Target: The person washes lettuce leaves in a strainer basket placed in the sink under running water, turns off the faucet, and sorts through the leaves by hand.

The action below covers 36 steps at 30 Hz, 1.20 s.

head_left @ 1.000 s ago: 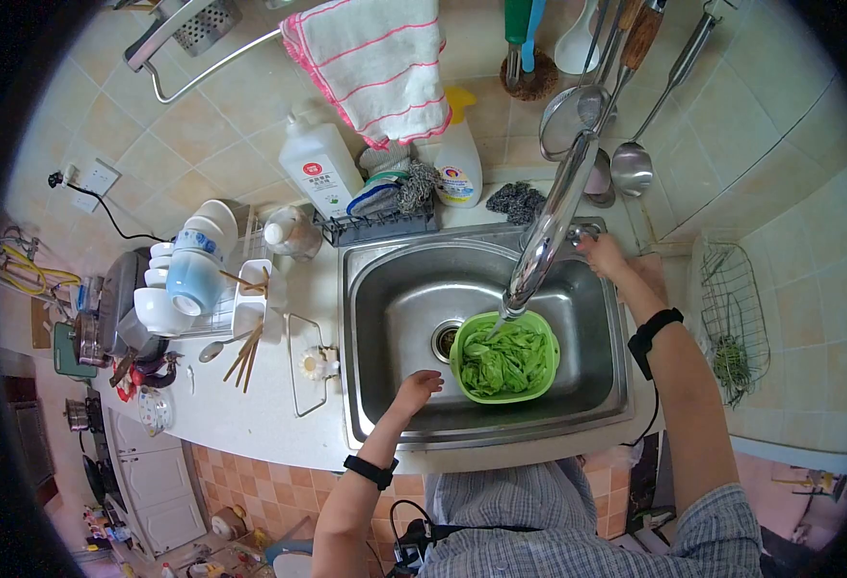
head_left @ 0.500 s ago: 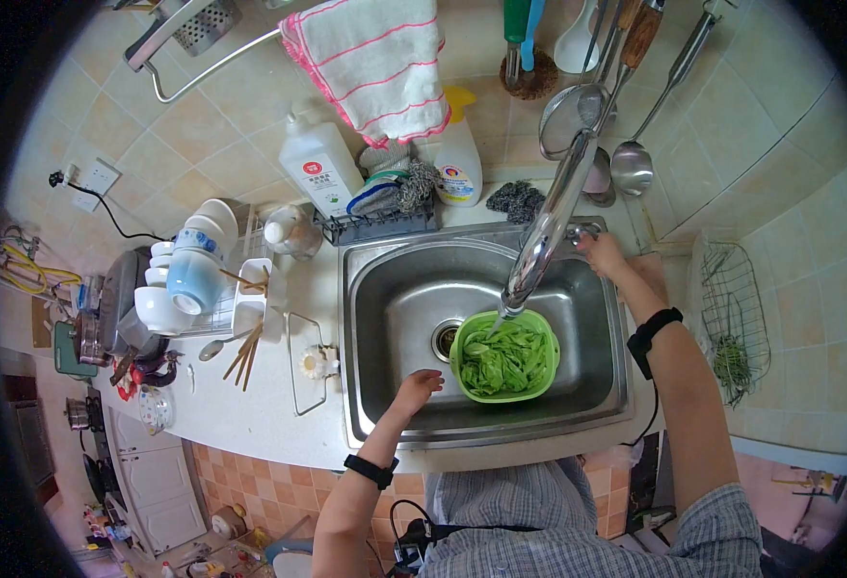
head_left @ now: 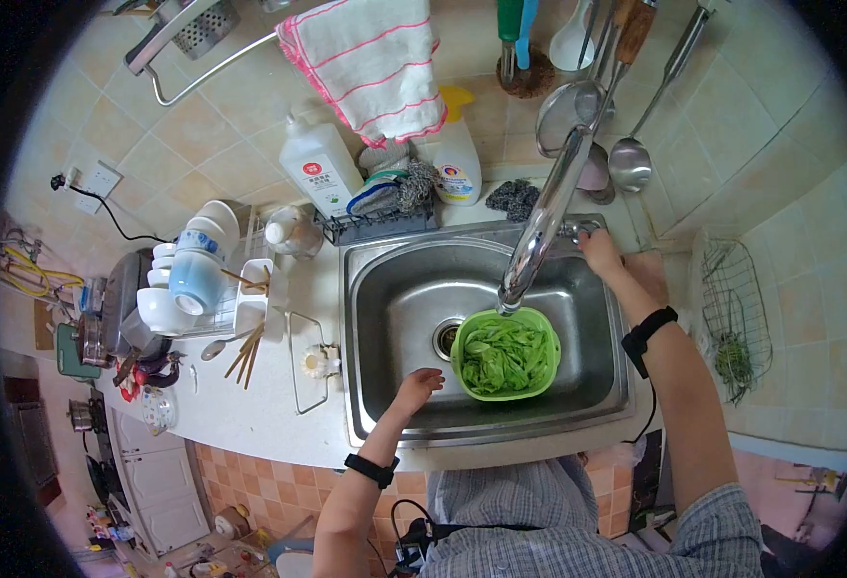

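Observation:
A green basin (head_left: 553,358) full of leafy greens (head_left: 505,354) stands in the steel sink (head_left: 399,289), to the right of the drain. Above its back edge ends the chrome faucet (head_left: 549,217), and no water stream shows at its mouth. My right hand (head_left: 600,252) is closed on the faucet handle (head_left: 578,229) behind the sink. Over the front left of the sink hovers my left hand (head_left: 418,391), fingers apart and holding nothing, just left of the basin without touching it.
Left of the sink are a wire stand (head_left: 293,385), chopsticks (head_left: 248,358) and a rack with stacked bowls (head_left: 195,279). Bottles (head_left: 319,169) and a scrubber caddy (head_left: 375,226) line the back. Utensils hang above the faucet; a wire basket (head_left: 735,308) is at the right.
The water stream from the faucet has stopped. My right hand has shifted slightly at the handle, and the faucet appears a little moved. My left hand has stayed nearly still.

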Available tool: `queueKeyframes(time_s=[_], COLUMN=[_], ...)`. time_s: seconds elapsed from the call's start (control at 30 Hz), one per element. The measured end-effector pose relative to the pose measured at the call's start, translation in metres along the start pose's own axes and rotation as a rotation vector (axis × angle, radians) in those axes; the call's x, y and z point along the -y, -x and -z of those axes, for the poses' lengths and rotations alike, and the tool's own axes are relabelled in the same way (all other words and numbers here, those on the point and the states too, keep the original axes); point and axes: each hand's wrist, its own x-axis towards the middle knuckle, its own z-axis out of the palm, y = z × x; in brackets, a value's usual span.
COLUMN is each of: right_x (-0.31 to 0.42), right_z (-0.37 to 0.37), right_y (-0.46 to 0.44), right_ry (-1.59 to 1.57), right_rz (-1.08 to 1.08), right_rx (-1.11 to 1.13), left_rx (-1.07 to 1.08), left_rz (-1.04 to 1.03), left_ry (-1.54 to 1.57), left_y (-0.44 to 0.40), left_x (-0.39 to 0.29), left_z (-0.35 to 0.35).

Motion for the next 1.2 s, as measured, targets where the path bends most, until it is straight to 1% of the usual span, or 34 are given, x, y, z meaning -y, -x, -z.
queueKeyframes(time_s=[0.1,0.17,0.23,0.3,0.37,0.5,0.57,0.7,0.97,1.07,1.2], right_x=[-0.005,-0.011,-0.015,-0.014,0.010,0.003,0.010,0.010,-0.004,-0.008,-0.008], right_z=[-0.003,-0.008,-0.013,-0.005,0.012,0.006,0.013,0.013,0.002,-0.003,-0.001], right_y=[-0.004,-0.007,-0.010,-0.007,0.005,0.004,0.011,0.011,0.000,-0.003,-0.002], right_ry=[0.014,-0.044,-0.048,-0.043,-0.056,-0.122,-0.109,-0.117,-0.169,-0.081,-0.122], right_rz=[0.007,0.059,0.064,0.065,-0.047,-0.018,0.055,0.059,0.001,0.046,0.055], right_rx=[0.020,0.007,-0.002,-0.011,0.129,0.080,0.021,0.037,0.072,0.018,0.053], left_rx=[0.002,-0.004,-0.010,-0.007,-0.007,0.017,0.015,0.023,0.019,0.029,0.076], left_rz=[-0.006,-0.020,-0.021,-0.020,-0.053,-0.067,-0.060,-0.052,-0.031,-0.043,-0.017], left_ry=[-0.032,-0.005,-0.011,-0.013,-0.012,-0.013,-0.002,-0.033,-0.012,-0.027,-0.042], left_y=[-0.001,-0.003,-0.001,-0.002,-0.002,-0.004,-0.003,-0.005,0.002,-0.004,-0.009], left_x=[0.002,0.006,0.003,0.002,0.002,0.003,0.000,0.005,0.001,0.008,0.015], left_z=[0.000,0.000,-0.002,-0.006,-0.006,-0.007,-0.009,-0.007,-0.007,-0.006,-0.003])
